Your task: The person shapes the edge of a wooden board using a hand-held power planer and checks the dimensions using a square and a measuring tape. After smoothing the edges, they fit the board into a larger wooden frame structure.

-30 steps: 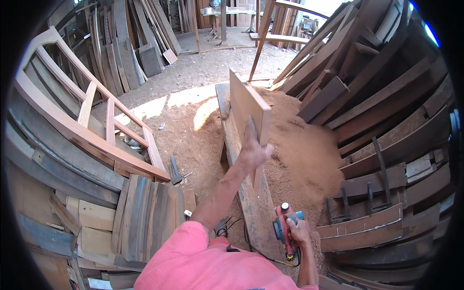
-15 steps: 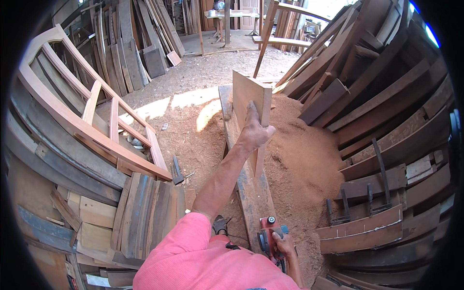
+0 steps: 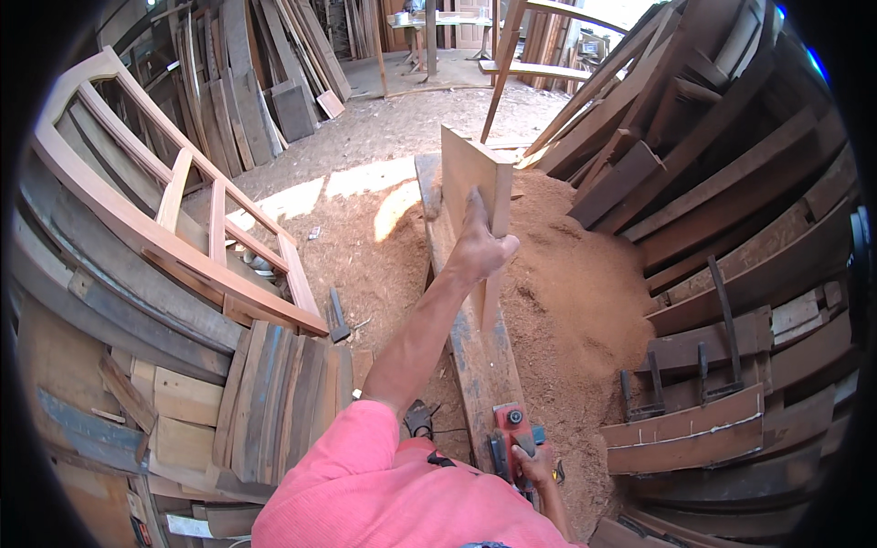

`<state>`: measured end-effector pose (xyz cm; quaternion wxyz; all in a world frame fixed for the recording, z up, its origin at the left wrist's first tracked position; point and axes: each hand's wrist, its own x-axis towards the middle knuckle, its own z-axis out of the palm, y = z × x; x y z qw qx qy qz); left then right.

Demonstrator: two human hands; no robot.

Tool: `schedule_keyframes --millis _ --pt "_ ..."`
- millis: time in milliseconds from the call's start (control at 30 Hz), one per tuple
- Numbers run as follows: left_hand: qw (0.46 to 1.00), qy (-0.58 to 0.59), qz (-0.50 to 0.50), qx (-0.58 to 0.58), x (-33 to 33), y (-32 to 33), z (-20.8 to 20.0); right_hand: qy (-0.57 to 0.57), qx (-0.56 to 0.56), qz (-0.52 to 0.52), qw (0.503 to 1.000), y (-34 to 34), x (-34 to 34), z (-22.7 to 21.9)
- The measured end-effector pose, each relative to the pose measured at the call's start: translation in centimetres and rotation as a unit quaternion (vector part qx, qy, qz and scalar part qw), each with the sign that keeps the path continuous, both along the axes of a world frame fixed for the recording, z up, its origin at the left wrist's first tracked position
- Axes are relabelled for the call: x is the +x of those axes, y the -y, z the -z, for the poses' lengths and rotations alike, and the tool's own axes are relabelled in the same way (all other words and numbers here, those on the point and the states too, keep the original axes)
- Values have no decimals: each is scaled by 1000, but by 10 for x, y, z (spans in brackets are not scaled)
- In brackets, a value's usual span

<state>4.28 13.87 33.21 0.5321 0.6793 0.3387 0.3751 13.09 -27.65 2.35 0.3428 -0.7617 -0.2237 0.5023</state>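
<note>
Presently holding a wooden board (image 3: 461,173) on edge along the far half of a narrow wooden bench (image 3: 482,365), with one broad face turned to the left. Gripping it at the near end with the left hand (image 3: 480,253), with one finger laid along the left face and the hand bent over toward the right side; cannot tell how the hidden fingers sit. Also grasping a red and black power planer (image 3: 504,431) with the right hand (image 3: 539,462), fingers closed around its dark handle, at the near end of the bench, well apart from the board; cannot tell whether resting on the wood or held just above. Just right of the bench, heaped on the floor, reddish sawdust (image 3: 589,306). To the left, on the floor, a dark long-handled tool (image 3: 339,327), near a pale reddish wooden frame (image 3: 187,265) leaning over stacked planks (image 3: 274,402). Farther right, beyond the sawdust, dark leaning boards (image 3: 621,187) and upright metal clamps (image 3: 724,320).
</note>
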Motion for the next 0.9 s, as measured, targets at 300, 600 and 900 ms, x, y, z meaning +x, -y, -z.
schedule_keyframes --millis 300,600,900 --pt "1000 2 13 2 -18 7 0 -44 -1 21 999 14 1 22" --pt "994 103 17 5 -33 7 6 -40 -13 25 999 16 0 17" --pt "996 94 6 -3 -35 18 20 93 -16 -33 995 14 3 19"
